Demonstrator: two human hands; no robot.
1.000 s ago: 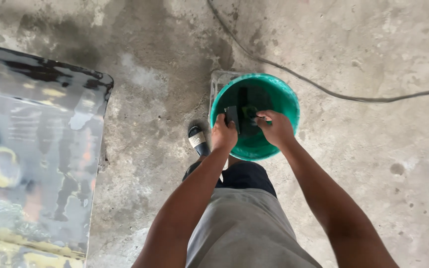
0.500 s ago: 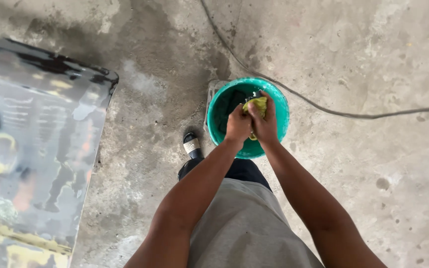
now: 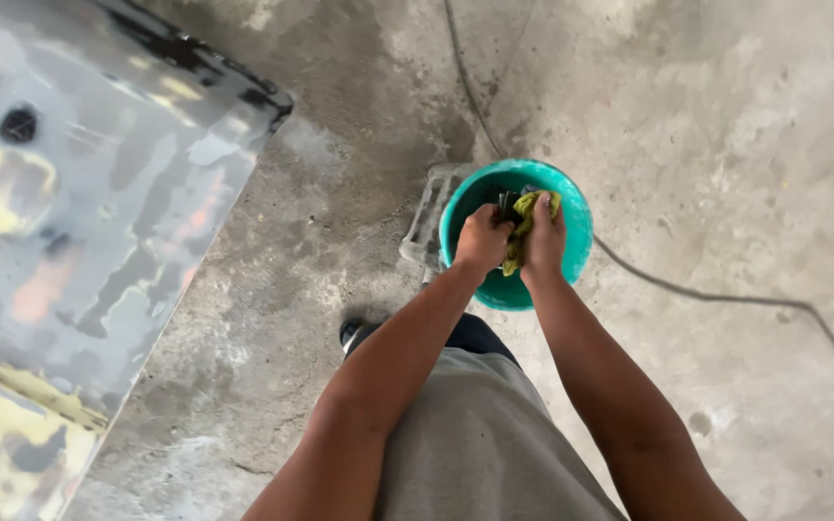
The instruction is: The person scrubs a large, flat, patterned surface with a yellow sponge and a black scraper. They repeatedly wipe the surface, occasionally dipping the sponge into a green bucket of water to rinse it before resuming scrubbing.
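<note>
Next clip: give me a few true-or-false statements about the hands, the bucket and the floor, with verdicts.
1. Both hands grip a yellow-green cloth over the teal bucket. True.
2. The bucket stands on a wooden table. False: it stands on the concrete floor.
3. The left hand and right hand are close together. True.
4. A red hose crosses the floor. False: a thin dark cable runs past the bucket.
5. The right hand hangs at the person's side. False: it is at the bucket, on the cloth.

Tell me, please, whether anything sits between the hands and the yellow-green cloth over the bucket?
Nothing visible does. Both the left hand and the right hand are already on the yellow-green cloth, gripping it directly over the teal bucket.
</note>
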